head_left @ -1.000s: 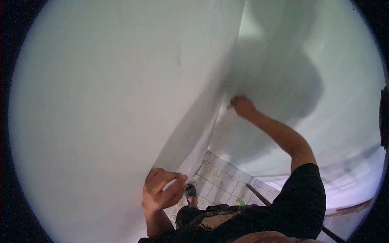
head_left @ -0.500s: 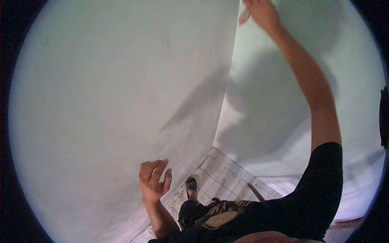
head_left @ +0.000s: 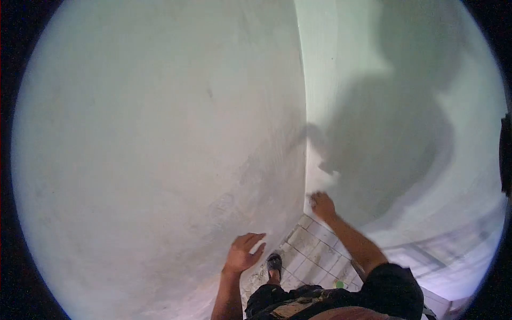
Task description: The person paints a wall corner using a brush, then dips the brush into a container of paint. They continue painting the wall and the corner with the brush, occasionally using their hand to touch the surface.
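My right hand (head_left: 323, 206) is low in the corner, its curled fingers close against the right wall (head_left: 362, 176) beside the corner line. A small greyish patch shows at the fingertips, and I cannot tell what the hand holds. My left hand (head_left: 245, 253) is in front of the lower left wall (head_left: 160, 160), thumb and fingers apart with nothing between them. Faint scuffed, whitish marks (head_left: 221, 205) lie on that wall above the left hand.
A pale tiled floor (head_left: 309, 246) meets both walls below the hands. My foot in a dark shoe (head_left: 274, 262) stands near the left wall. A small green round thing (head_left: 339, 284) is on the floor near my body. My shadow (head_left: 389, 138) falls across the right wall.
My right hand has come down along the corner from high up to just above the floor. My left hand has shifted right and lower, and the view has turned somewhat.
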Tool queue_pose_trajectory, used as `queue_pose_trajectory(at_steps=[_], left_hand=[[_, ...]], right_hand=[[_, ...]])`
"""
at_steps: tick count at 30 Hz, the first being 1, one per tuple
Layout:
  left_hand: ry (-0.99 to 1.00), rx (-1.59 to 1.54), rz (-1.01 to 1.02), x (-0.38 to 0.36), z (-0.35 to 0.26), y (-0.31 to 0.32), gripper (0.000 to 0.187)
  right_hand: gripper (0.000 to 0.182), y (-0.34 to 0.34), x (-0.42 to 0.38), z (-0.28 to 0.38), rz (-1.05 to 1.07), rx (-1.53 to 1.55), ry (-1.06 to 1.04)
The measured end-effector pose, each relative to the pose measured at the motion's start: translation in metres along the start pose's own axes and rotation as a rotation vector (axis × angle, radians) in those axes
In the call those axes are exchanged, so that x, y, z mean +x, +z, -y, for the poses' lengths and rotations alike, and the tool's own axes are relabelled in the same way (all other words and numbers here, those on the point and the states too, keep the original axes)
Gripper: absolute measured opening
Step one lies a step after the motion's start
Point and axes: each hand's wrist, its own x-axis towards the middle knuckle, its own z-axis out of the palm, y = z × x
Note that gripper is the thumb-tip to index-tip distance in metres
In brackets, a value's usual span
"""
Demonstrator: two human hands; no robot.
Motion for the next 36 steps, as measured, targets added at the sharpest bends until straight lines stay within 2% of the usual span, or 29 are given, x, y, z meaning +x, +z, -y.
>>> queue_pose_trajectory(at_steps=[1,2,3,4,5,7,8,9,11,12,14,15,18,19,21,22,24,27,28,29,30,31,32,33,34,35,36], left_hand=[[-0.044,-0.040,0.084,0.002,0.001,0.007,0.029],[-0.090,-0.078,0.172,0.003,0.002,0.018,0.029],[-0.060,-0.106,0.248,0.000,0.016,0.036,0.032],[-0.073,-0.092,0.306,0.000,0.018,0.049,0.036],[-0.104,-0.227,0.366,0.000,0.019,0.057,0.044],[-0.077,-0.174,0.452,0.011,0.010,0.075,0.051],[-0.057,-0.163,0.499,0.016,0.000,0.080,0.052],[-0.056,-0.156,0.514,0.019,-0.001,0.088,0.052],[0.072,-0.141,0.690,0.028,0.000,0.107,0.045],[0.075,-0.152,0.702,0.028,0.014,0.111,0.045],[0.280,-0.123,0.799,0.033,0.026,0.116,0.032],[0.314,-0.190,0.768,0.040,0.013,0.106,0.021],[0.417,-0.144,0.778,0.052,0.006,0.105,0.018],[0.442,-0.154,0.672,0.053,0.012,0.109,0.019],[0.414,-0.145,0.671,0.058,0.010,0.104,0.020],[0.386,-0.116,0.667,0.066,0.007,0.094,0.021],[0.454,-0.152,0.584,0.069,0.004,0.075,0.020],[0.387,-0.108,0.464,0.076,0.022,0.039,0.025],[0.346,-0.121,0.245,0.075,0.021,0.017,0.029],[0.295,-0.130,0.031,0.072,0.027,-0.008,0.033],[0.293,-0.160,0.017,0.067,0.036,-0.032,0.033],[0.260,-0.101,-0.082,0.062,0.047,-0.056,0.035],[0.249,-0.019,-0.169,0.065,0.007,-0.054,0.038],[0.244,-0.026,-0.184,0.061,-0.011,-0.050,0.038],[0.221,0.004,-0.299,0.057,0.002,-0.062,0.036],[0.204,0.045,-0.407,0.056,-0.008,-0.060,0.035],[0.201,0.043,-0.413,0.057,-0.010,-0.063,0.035]], right_hand=[[0.020,0.002,-0.024,0.012,-0.064,0.160,0.003],[0.024,0.002,-0.048,0.031,-0.071,0.140,0.082],[0.026,0.002,-0.071,0.049,-0.224,0.236,0.151],[0.027,-0.022,-0.086,0.073,-0.189,0.337,0.294],[0.029,-0.038,-0.098,0.098,-0.147,0.439,0.436],[0.027,-0.024,-0.126,0.117,-0.113,0.424,0.563],[0.027,-0.021,-0.131,0.121,-0.118,0.440,0.577],[0.025,-0.041,-0.136,0.133,-0.029,0.505,0.537],[0.020,-0.072,-0.141,0.145,0.163,0.547,0.495],[0.020,-0.067,-0.138,0.153,0.168,0.542,0.510],[0.020,-0.062,-0.139,0.160,0.190,0.576,0.487],[0.021,-0.064,-0.138,0.162,0.111,0.594,0.491],[0.023,-0.070,-0.132,0.146,0.166,0.574,0.457],[0.023,-0.085,-0.124,0.144,0.175,0.562,0.469],[0.027,-0.119,-0.103,0.142,0.310,0.504,0.407],[0.027,-0.121,-0.094,0.138,0.309,0.473,0.409],[0.030,-0.115,-0.090,0.131,0.398,0.416,0.288],[0.033,-0.141,-0.030,0.136,0.427,0.312,0.273],[0.030,-0.138,-0.012,0.121,0.403,0.266,0.237],[0.027,-0.157,0.025,0.123,0.485,0.229,0.352],[0.030,-0.158,0.049,0.110,0.336,0.086,0.269],[0.028,-0.200,0.090,0.124,0.315,0.033,0.210],[0.029,-0.250,0.092,0.082,0.119,-0.090,0.121],[0.028,-0.280,0.108,0.045,0.032,-0.171,0.111],[0.030,-0.305,0.144,0.048,-0.110,-0.202,0.081],[0.036,-0.339,0.170,0.032,-0.267,-0.374,0.014],[0.039,-0.385,0.202,0.043,-0.185,-0.374,0.107]])
